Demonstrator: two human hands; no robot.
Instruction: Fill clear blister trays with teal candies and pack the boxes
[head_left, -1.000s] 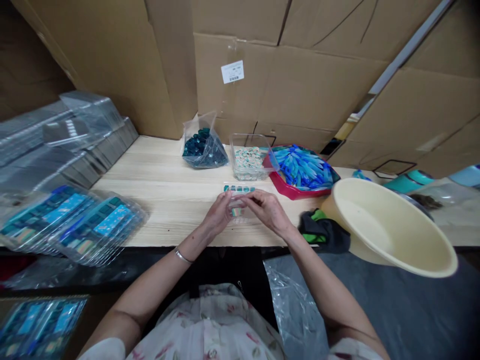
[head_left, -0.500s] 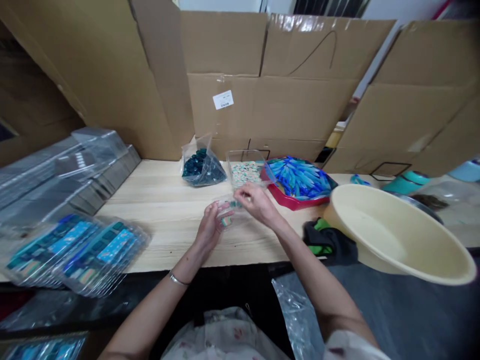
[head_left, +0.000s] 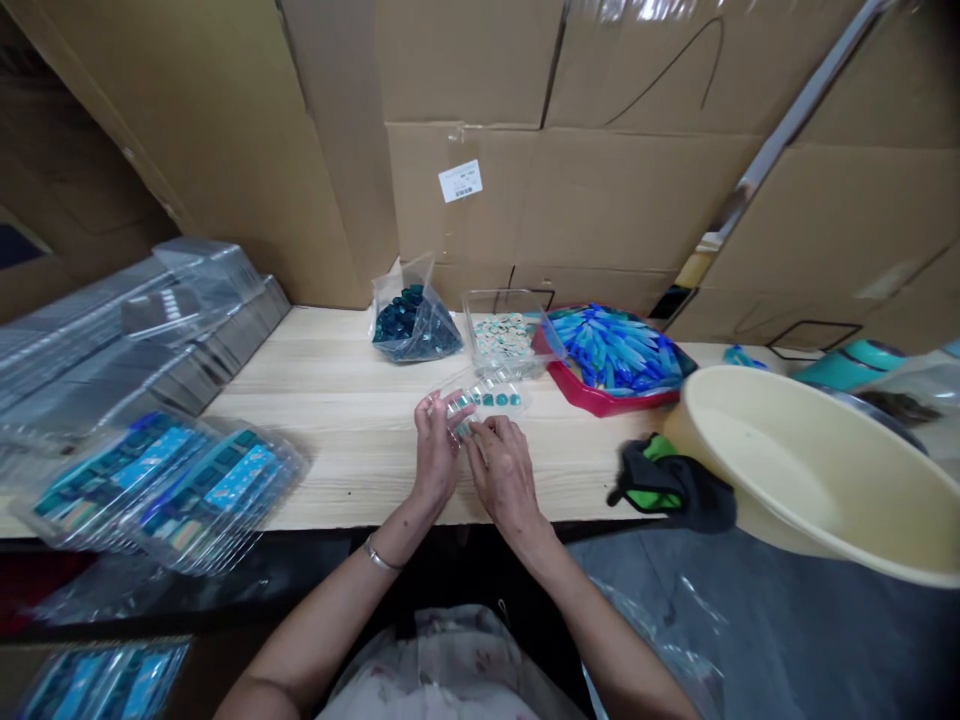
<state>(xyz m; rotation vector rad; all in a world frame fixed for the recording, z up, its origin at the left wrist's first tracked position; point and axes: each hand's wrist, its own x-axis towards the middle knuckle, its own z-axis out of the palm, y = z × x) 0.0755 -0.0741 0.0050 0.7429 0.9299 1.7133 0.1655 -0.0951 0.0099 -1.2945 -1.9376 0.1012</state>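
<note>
Brown cardboard [head_left: 607, 210] stands as a wall at the far side of a pale wooden table [head_left: 322, 410], and a white label [head_left: 460, 181] is stuck on it. On the left are stacked clear plastic boxes [head_left: 180, 320], with filled packs [head_left: 225, 490] nearer; on the right, a cream basin [head_left: 840, 480] stands beside a dark and green cloth [head_left: 667, 488]. Along the far side are a bag of dark teal pieces [head_left: 417, 335], a clear container [head_left: 510, 369] of small pale pieces and a red tray [head_left: 600, 404] heaped with blue pieces. In the middle of the table, just nearer than the container, is a clear plastic case [head_left: 491, 382]. It is shiny and ribbed, and teal pieces [head_left: 501, 400] show through it in one row. This row runs from left to right, while the ribbed edge slants from near left to far right; the hands cover the near part, so I cannot tell the long axis. The left hand [head_left: 436, 452] is closed on the left end of the case. The right hand [head_left: 506, 470] has its fingertips at the near part; whether they pinch something, I cannot tell.
</note>
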